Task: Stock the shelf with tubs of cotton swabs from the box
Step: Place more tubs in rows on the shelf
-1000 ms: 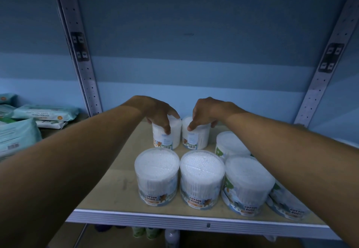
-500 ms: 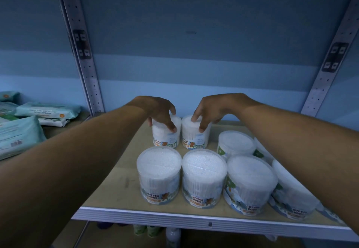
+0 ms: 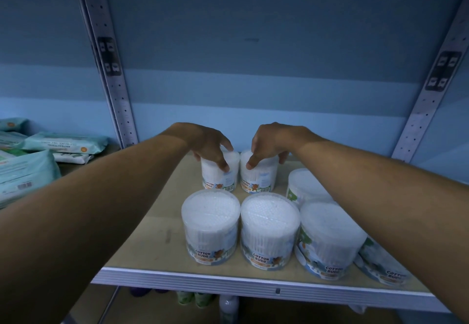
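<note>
Pale blue shelving back wall (image 3: 253, 44) with perforated grey metal uprights (image 3: 111, 77) at left and right. Below it, a tan wooden shelf with a white front edge (image 3: 228, 279), partly stocked. On the near row, four clear round plastic tubs of white cotton swabs (image 3: 269, 229), side by side from the middle toward the right. Behind them, on the far row, one more tub at right (image 3: 304, 184) and two tubs at centre, touching each other. Left part of the shelf bare, so room left for more. Box not in view; number of tubs remaining impossible to tell. On the neighbouring shelf at far left, soft teal packs of wipes (image 3: 22, 171). Two bare forearms reaching in from both near corners. Left hand (image 3: 208, 145) clasped over the top of the far-left centre tub (image 3: 219, 176), right hand (image 3: 269, 143) clasped over the one just beside it (image 3: 258, 177), both tubs apparently resting on the shelf, likely just being set in place.
</note>
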`<state>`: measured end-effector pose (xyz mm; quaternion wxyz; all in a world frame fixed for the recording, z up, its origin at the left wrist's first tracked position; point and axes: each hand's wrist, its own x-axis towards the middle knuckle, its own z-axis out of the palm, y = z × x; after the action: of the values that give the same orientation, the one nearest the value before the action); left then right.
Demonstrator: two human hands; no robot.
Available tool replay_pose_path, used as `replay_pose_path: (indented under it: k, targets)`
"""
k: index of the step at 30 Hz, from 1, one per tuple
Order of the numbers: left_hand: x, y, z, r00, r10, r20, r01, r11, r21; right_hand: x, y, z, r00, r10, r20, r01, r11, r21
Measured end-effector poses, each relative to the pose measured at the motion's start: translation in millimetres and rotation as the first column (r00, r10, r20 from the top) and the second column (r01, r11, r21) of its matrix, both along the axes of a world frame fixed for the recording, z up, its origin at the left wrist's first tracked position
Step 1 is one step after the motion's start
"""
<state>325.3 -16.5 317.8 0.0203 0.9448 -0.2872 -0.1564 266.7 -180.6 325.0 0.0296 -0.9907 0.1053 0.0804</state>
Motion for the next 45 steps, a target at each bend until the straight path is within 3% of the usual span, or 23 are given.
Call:
replay_pose_path:
  k: [7, 15, 22, 34, 45]
  targets:
    - [1.4, -7.0, -1.5, 0.998, 0.049, -0.025, -0.050, 0.998, -0.043, -0.2, -8.6, 2.6, 0.997, 0.062, -0.053, -0.060, 0.997, 0.049]
    - [4.0, -6.8, -3.9, 0.993, 0.077, 0.085, -0.076, 0.997, -0.006, -8.4, -16.4, 9.8, 0.990, 0.140, -0.036, -0.132, 0.977, 0.169]
    - [7.2, -7.0, -4.3, 0.998, 0.056, 0.007, -0.056, 0.998, -0.028, -6.6, -7.0, -0.1, 0.993, 0.117, 0.004, -0.117, 0.991, 0.063]
    - [3.0, -8.6, -5.6, 0.998, 0.056, 0.001, -0.055, 0.997, -0.054, -12.2, -8.2, -2.9, 0.994, 0.112, 0.013, -0.113, 0.987, 0.112]
    - [-14.2, -4.6, -2.1, 0.998, 0.055, -0.004, -0.055, 0.998, -0.009, -25.5, 2.4, -4.0, 0.997, 0.075, 0.000, -0.075, 0.996, 0.040]
